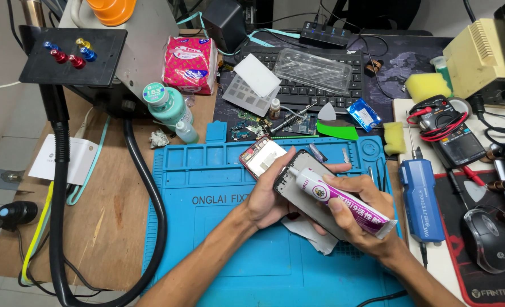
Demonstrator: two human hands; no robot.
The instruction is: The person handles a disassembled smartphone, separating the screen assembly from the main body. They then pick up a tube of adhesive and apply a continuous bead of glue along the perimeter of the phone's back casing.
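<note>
fingers of the right hand [357, 213] grasp a glue tube [343, 203], its nozzle at the edge of the phone frame [298, 187] gripped by the left hand [269, 199] over the blue mat [207, 227]; gluing looks barely begun.

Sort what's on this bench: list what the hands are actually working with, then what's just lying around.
In use: left hand, right hand, glue tube, phone frame, blue mat.
Lying about: keyboard, multimeter, mouse, tissue pack, yellow sponge.

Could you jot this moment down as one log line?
left hand: holds phone frame | right hand: squeezes glue tube, tip on frame | below: blue mat
</note>
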